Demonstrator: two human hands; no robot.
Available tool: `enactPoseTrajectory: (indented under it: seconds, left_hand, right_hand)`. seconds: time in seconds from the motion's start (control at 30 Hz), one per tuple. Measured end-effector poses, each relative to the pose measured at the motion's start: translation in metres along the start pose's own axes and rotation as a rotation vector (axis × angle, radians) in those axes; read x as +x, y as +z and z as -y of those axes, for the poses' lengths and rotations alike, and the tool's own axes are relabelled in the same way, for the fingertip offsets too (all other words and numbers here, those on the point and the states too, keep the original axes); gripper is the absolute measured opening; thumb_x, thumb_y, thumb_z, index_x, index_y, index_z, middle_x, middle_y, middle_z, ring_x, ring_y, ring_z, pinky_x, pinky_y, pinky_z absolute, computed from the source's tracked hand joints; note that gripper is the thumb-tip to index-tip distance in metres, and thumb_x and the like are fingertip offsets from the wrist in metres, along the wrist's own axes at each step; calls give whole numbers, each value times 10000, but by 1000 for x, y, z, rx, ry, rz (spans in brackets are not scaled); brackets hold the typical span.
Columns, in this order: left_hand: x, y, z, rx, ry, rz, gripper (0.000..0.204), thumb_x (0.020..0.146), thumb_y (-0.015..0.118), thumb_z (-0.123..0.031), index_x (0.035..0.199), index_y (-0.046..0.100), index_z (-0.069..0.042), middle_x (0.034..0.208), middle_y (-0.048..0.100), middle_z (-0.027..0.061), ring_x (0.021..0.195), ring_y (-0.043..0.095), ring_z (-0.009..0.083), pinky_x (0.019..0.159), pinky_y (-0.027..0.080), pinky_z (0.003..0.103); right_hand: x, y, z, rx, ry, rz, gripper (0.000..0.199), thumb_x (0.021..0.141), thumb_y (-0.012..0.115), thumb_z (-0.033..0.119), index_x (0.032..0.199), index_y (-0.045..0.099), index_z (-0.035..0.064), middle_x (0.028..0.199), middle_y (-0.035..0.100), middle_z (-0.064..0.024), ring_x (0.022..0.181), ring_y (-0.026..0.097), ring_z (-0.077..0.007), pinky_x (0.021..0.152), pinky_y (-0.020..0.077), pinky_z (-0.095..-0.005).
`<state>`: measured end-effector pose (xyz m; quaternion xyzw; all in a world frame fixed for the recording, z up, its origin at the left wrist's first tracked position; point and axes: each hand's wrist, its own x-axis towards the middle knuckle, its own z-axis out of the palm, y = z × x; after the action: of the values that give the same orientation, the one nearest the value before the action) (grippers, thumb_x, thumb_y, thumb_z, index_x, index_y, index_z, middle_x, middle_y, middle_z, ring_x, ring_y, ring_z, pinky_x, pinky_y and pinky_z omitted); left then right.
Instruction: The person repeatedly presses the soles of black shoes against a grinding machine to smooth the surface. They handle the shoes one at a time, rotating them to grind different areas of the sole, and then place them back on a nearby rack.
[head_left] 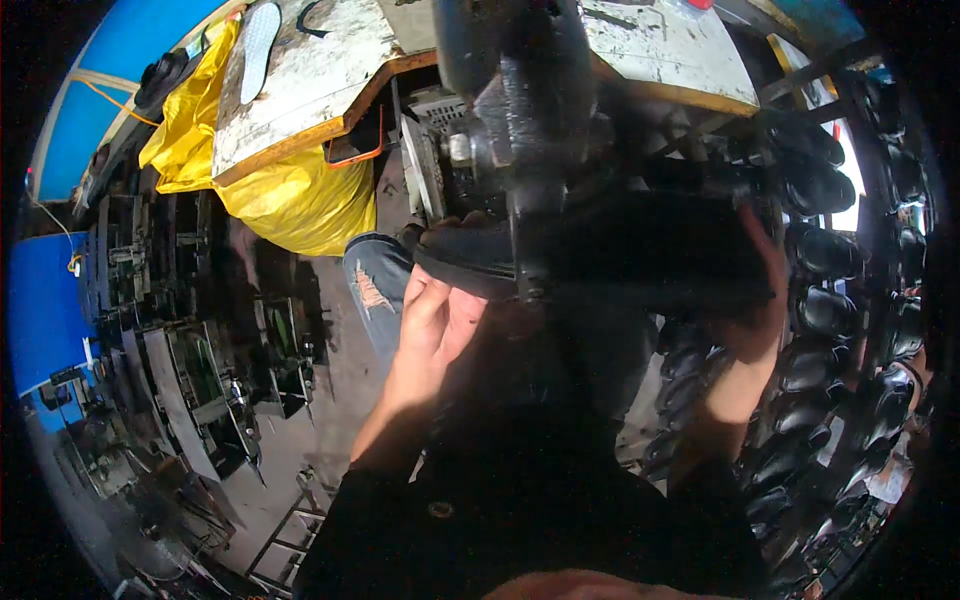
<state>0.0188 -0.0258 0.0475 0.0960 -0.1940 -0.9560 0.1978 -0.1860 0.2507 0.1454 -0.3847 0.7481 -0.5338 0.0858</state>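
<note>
A black shoe with a thick black sole point(460, 272) lies across in front of me, its near side toward my body. My left hand point(440, 318) is closed on its left end, fingers under and against the sole edge. Around the right end, in deep shadow, curls my right hand point(762, 300); its fingers are partly hidden by the dark. Between my hands a dark metal machine point(530, 110) comes down over the shoe, its narrow lower part touching or just before the shoe's side. Whether it enters the sole I cannot tell.
Beyond the machine stand stained white worktops point(300, 85), one with a pale insole point(261, 50). A yellow bag point(310, 205) hangs below, beside an orange-edged phone or tray point(355, 140). Racks of black shoes point(825, 250) line the right; metal frames point(195, 390) crowd the left.
</note>
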Motion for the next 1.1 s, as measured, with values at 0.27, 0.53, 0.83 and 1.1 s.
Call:
enactPoseTrajectory:
  seconds: [0.27,0.53,0.83,1.1]
  left_hand:
    - [-13,-20,-36,102,137,-114,526,936,659,-234,1396,449,-91,1375,544,126,1265,542,304,1023,496,491]
    - [-29,-4,-79,657,494,-210,563,960,540,-113,1475,332,-28,1474,430,173,1333,459,273,1087,397,429]
    - [-9,103,-85,1991,652,315,912,700,844,-270,1460,398,-34,1513,388,201,1437,289,426,1158,170,593]
    - [15,105,-71,1788,314,436,866,593,844,-72,1376,477,-24,1413,465,192,1330,439,387,1090,373,457]
  right_hand:
    - [11,61,10,103,-79,58,888,693,859,150,1440,410,-21,1434,489,-204,1332,475,-324,1121,377,-455]
    - [20,115,31,173,14,8,895,602,899,178,1401,507,85,1431,467,-151,1331,449,-331,1097,393,-420]
    - [38,108,58,-73,-98,158,861,636,895,240,1403,511,160,1389,485,-187,1306,461,-377,1067,418,-456]
    - [52,98,84,-376,-190,287,828,687,853,324,1410,487,154,1344,492,-215,1243,492,-436,998,468,-487]
